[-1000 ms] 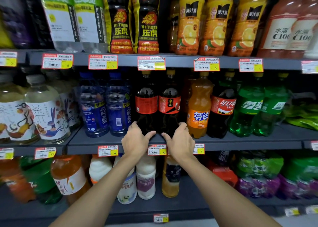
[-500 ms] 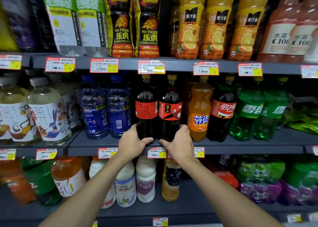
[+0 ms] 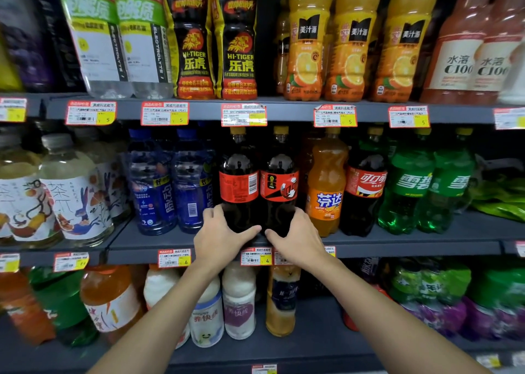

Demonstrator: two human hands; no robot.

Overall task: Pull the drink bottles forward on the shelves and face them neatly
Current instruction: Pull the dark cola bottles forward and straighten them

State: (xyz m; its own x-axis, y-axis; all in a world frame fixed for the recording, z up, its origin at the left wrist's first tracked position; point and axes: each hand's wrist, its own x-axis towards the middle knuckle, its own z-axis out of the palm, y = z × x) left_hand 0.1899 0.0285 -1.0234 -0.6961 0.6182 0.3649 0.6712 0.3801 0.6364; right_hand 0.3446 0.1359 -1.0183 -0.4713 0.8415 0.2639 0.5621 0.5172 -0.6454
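Observation:
Two dark cola bottles with red labels and yellow caps stand side by side on the middle shelf [image 3: 412,247]. My left hand [image 3: 220,238] grips the base of the left cola bottle [image 3: 239,175], whose label shows its barcode side. My right hand [image 3: 297,238] grips the base of the right cola bottle [image 3: 279,175], whose label shows a football logo. Both bottles stand upright close to the shelf's front edge, and my thumbs nearly meet between them.
Blue water bottles [image 3: 170,186] stand left of the colas; an orange soda [image 3: 326,186], another cola [image 3: 366,186] and green soda bottles [image 3: 412,189] stand right. Juice and energy drinks fill the upper shelf; milk drinks [image 3: 238,302] sit on the lower one.
Both hands have stayed on the two cola bottles, which have come slightly forward; the left bottle now shows its barcode side. The view has moved closer.

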